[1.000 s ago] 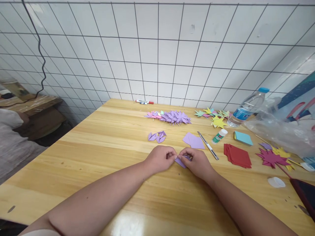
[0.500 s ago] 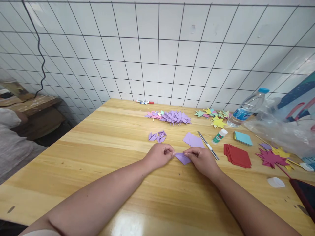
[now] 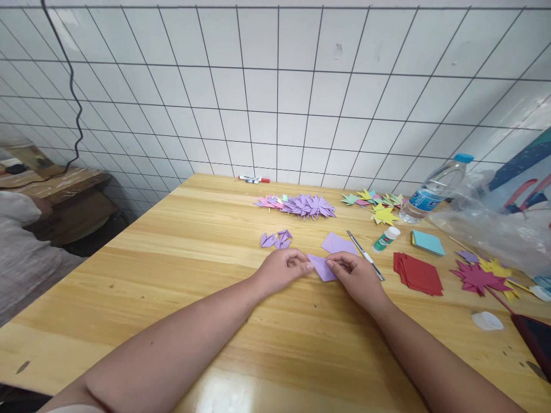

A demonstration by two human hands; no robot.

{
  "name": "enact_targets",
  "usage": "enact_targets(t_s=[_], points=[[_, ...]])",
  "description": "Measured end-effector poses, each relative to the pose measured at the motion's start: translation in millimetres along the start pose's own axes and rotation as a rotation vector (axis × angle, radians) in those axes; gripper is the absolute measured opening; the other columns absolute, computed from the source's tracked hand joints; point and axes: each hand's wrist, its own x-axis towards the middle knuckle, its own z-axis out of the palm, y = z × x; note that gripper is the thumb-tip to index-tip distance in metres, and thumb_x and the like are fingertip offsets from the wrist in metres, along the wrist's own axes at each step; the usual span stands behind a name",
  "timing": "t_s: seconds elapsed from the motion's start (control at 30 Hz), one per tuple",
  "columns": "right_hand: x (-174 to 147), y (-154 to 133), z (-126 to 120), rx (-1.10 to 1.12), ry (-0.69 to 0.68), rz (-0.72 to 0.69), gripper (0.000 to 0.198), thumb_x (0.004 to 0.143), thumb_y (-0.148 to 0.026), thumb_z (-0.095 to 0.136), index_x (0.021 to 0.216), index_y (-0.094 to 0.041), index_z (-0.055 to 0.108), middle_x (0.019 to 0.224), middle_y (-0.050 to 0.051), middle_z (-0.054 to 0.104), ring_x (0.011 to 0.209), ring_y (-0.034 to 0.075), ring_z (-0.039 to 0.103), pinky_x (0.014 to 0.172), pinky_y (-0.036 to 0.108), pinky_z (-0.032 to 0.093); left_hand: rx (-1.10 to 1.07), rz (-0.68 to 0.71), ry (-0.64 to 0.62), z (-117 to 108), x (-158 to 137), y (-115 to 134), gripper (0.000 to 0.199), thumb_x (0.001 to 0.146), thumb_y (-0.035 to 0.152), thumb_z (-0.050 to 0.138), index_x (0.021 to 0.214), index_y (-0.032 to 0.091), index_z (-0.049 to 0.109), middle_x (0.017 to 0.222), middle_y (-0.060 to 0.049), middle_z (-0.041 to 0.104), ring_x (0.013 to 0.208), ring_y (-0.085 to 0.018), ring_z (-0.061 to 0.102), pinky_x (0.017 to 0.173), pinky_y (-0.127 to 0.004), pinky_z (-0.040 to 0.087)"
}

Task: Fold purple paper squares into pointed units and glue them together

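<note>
Between my hands, just above or on the table, is a folded piece of purple paper (image 3: 322, 269). My left hand (image 3: 280, 272) pinches its left corner between thumb and finger. At its right side, my right hand (image 3: 355, 277) grips the edge with thumb and fingertips. Beyond my left hand lie several small folded purple pieces (image 3: 276, 239). Flat purple sheets (image 3: 338, 244) rest just past my right hand, with a utility knife (image 3: 365, 254) beside them. Farther back sits a row of purple folded paper leaves (image 3: 307, 205), with pink ones at its left end.
A glue stick (image 3: 386, 239), red paper squares (image 3: 417, 274) and a light-blue paper stack (image 3: 427, 242) lie to the right. Behind them stands a water bottle (image 3: 435, 189). A white cap (image 3: 487, 321) and a dark phone-like object (image 3: 534, 338) are near right. Another person's sleeve (image 3: 19, 212) shows at left.
The purple paper has turned slightly in my hands and more of its face shows. My left fingertips have slid a little along its corner. The view has shifted slightly.
</note>
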Motion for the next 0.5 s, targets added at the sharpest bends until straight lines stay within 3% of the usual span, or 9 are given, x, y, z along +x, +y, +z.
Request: enact_targets(t_s=[0.1, 0.23, 0.5], points=[[-2, -5, 6, 0.114, -0.014, 0.028, 0.023, 0.075, -0.04, 0.058, 0.083, -0.019, 0.061, 0.073, 0.004, 0.066, 0.065, 0.016, 0.061, 0.058, 0.026, 0.047, 0.055, 0.034, -0.027, 3, 0, 1, 0.036, 0.074, 0.049, 0.055, 0.078, 0.015, 0.066, 0.067, -0.001, 0.062, 0.06, -0.012, 0.052, 0.053, -0.02, 0.036], [-6, -12, 12, 0.059, -0.074, 0.002, 0.02, 0.077, -0.038, 0.056, 0.077, -0.019, 0.057, 0.063, 0.0, 0.06, 0.057, 0.013, 0.055, 0.053, 0.023, 0.043, 0.129, 0.048, 0.033, 6, 1, -3, 0.038, 0.078, 0.048, 0.049, 0.068, 0.014, 0.064, 0.059, 0.001, 0.055, 0.056, -0.011, 0.048, 0.05, -0.021, 0.031], [-8, -15, 13, -0.057, -0.101, -0.135, 0.017, 0.078, -0.033, 0.054, 0.085, -0.019, 0.062, 0.077, 0.003, 0.063, 0.068, 0.015, 0.057, 0.058, 0.024, 0.044, 0.434, 0.157, -0.057, 5, -5, -4, 0.041, 0.08, 0.047, 0.045, 0.053, 0.016, 0.047, 0.049, 0.005, 0.036, 0.048, -0.008, 0.034, 0.047, -0.022, 0.02]])
